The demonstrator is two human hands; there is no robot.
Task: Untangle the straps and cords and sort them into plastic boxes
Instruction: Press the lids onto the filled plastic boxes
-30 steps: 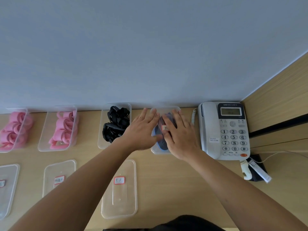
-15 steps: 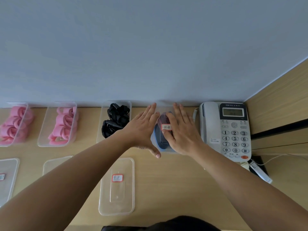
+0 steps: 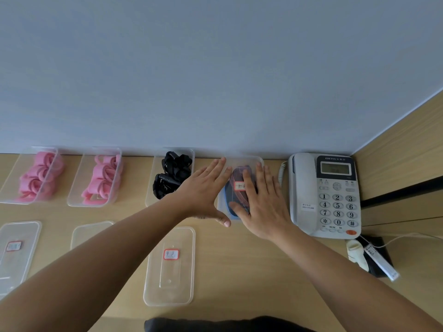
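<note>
Left hand [image 3: 203,195] and right hand [image 3: 261,202] press flat, fingers straight, on the centre-right box lid [image 3: 242,161]; pushing each corner down should seal it.

Our left hand [image 3: 203,192] now sits further toward the left edge of the lidded box [image 3: 244,161], its thumb newly stretched out to the near corner. Our right hand [image 3: 262,202] lies flatter, uncovering the red-bordered label [image 3: 239,186] between them.

The wooden table [image 3: 251,271] carries four clear boxes [image 3: 79,185] in a row along the wall across mid-frame, three flat lids [image 3: 177,283] at lower left, a telephone [image 3: 304,188] at right, and a black pouch [image 3: 381,248] just below it.
</note>
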